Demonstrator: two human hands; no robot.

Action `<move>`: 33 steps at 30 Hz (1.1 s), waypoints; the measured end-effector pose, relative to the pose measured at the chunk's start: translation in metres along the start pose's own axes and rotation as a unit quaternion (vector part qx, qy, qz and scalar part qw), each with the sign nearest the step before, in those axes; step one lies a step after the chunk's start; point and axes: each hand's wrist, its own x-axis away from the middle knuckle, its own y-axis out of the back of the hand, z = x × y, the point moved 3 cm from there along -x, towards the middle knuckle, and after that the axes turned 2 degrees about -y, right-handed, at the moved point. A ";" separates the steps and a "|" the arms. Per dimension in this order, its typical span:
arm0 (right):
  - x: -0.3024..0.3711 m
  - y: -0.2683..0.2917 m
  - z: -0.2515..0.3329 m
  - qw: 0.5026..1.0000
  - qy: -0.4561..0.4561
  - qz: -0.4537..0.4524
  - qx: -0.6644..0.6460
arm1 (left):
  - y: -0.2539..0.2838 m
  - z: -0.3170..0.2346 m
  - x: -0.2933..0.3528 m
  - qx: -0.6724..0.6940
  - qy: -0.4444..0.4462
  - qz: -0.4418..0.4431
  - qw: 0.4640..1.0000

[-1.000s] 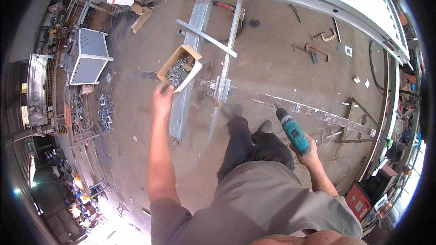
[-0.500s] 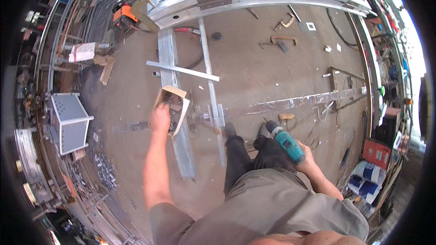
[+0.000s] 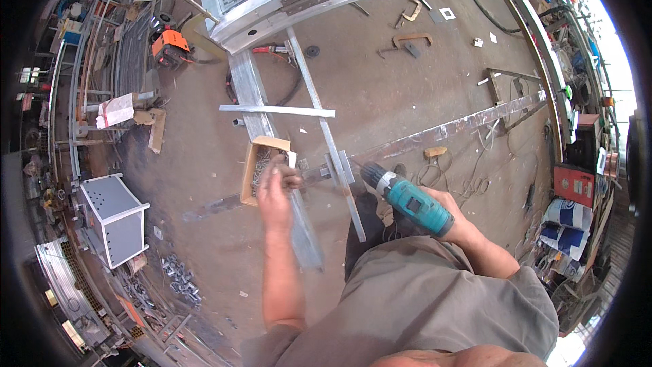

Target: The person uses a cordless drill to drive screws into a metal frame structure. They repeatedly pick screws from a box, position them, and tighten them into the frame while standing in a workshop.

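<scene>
My left hand point(image 3: 275, 194) is over the near right side of an open cardboard box point(image 3: 248, 175), its fingers curled together. Whatever they may hold is too small and blurred to make out. Inside the box lie many small metal screws point(image 3: 260, 160). It rests on a flat metal bar point(image 3: 252, 88) on the floor. In front of my body, my right hand point(image 3: 454, 216) grips a teal cordless drill point(image 3: 414, 205) by its handle. The drill's black chuck point(image 3: 372, 173) points forward and left.
A metal strip point(image 3: 277, 110) crosses the flat bar and a thin rail point(image 3: 314, 95). A large metal frame point(image 3: 299, 3) spans the far side. Clamps point(image 3: 414, 39) lie on the floor beyond. At left stand a grey box-like frame point(image 3: 114, 221) and an orange machine point(image 3: 170, 42).
My left hand has come up out of the box and moved right. The drill has shifted left and nearer the camera, its chuck turned further left. The whole view has tilted a little.
</scene>
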 end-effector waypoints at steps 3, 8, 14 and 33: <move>-0.011 0.002 0.005 0.998 0.025 0.014 -0.056 | -0.052 -0.003 0.013 0.117 0.079 -0.002 0.990; -0.020 0.013 0.002 0.993 0.086 0.056 -0.052 | -0.104 -0.016 0.010 0.236 0.071 0.031 0.969; -0.022 0.032 0.000 0.981 0.184 0.064 -0.014 | -0.134 -0.023 0.012 0.297 0.105 0.025 0.949; -0.024 0.073 -0.011 0.983 0.134 0.075 -0.100 | -0.201 -0.038 0.016 0.216 0.084 0.083 0.969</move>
